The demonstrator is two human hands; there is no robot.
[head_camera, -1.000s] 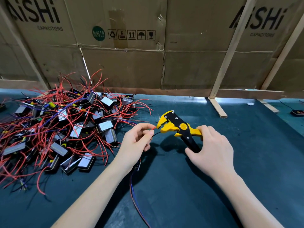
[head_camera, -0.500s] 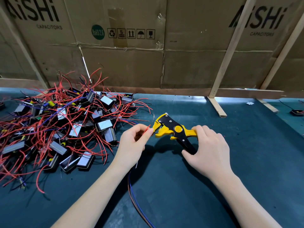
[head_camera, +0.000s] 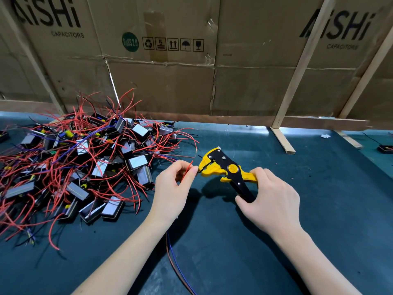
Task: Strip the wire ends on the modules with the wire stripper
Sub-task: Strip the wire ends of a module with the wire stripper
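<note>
My right hand [head_camera: 271, 201] grips the handles of a yellow and black wire stripper [head_camera: 225, 168], whose jaws point left. My left hand [head_camera: 173, 186] pinches thin wires between thumb and fingers right at the jaws. A red wire end [head_camera: 188, 169] sticks up from those fingers, and a dark wire tip sits in the jaw mouth. Blue and brown wires [head_camera: 173, 258] trail from under my left hand toward me; the module they belong to is hidden. A big pile of small modules with red wires [head_camera: 85, 165] lies on the left of the table.
The dark green table mat [head_camera: 319, 209] stretches to the right. Cardboard boxes [head_camera: 165, 60] and wooden slats [head_camera: 297, 71] form a wall at the back. A lone module [head_camera: 386, 149] lies at the far right edge, and another shows at the far left edge.
My left hand and the stripper came together: the stripper shifted left and the wire tip, held short of the jaws a second ago, now sits in the jaw mouth. The red wire end now stands upward.
</note>
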